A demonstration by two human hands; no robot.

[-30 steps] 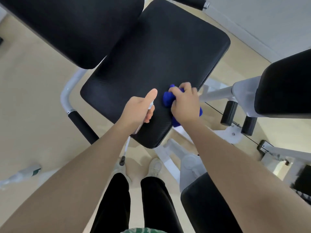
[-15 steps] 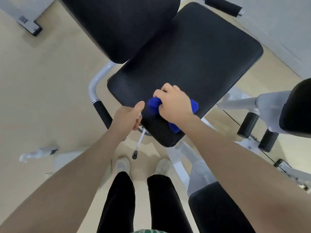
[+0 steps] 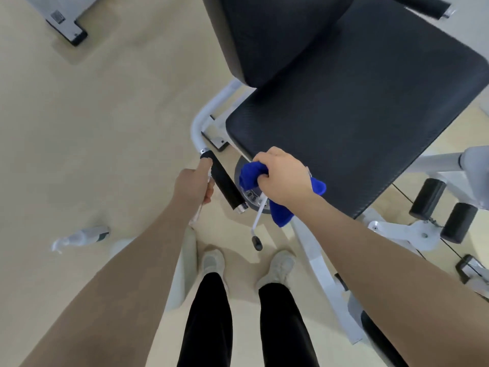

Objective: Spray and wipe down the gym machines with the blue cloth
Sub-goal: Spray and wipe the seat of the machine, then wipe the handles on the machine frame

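1. Bunching out of the right hand point(image 3: 284, 177), the blue cloth point(image 3: 250, 177) sits at the near left corner of the black seat pad point(image 3: 357, 123); one wad pokes out past the curled fingers on the left, and a longer tail point(image 3: 283, 214) hangs below the wrist.
2. Those right fingers are curled tight round the cloth, thumb side toward the seat edge.
3. Just beside the cloth, to its left, runs a black foam handle grip point(image 3: 225, 181) on a white tube point(image 3: 201, 120).
4. The left hand point(image 3: 194, 185) lies against the far side of that grip, fingers folded round a thin pale object that juts below the wrist; what it is cannot be told.
5. Under the cloth a thin white lever point(image 3: 258, 215) with a black knob slants down toward the floor.
6. A black back pad point(image 3: 275, 35) overhangs the seat.
7. Two black foam rollers point(image 3: 444, 210) sit to the right.
8. A spray bottle point(image 3: 82, 237) lies on its side on the beige floor point(image 3: 92, 128), well apart to the left.
9. Two pale shoes point(image 3: 213, 260) and black trouser legs stand below.
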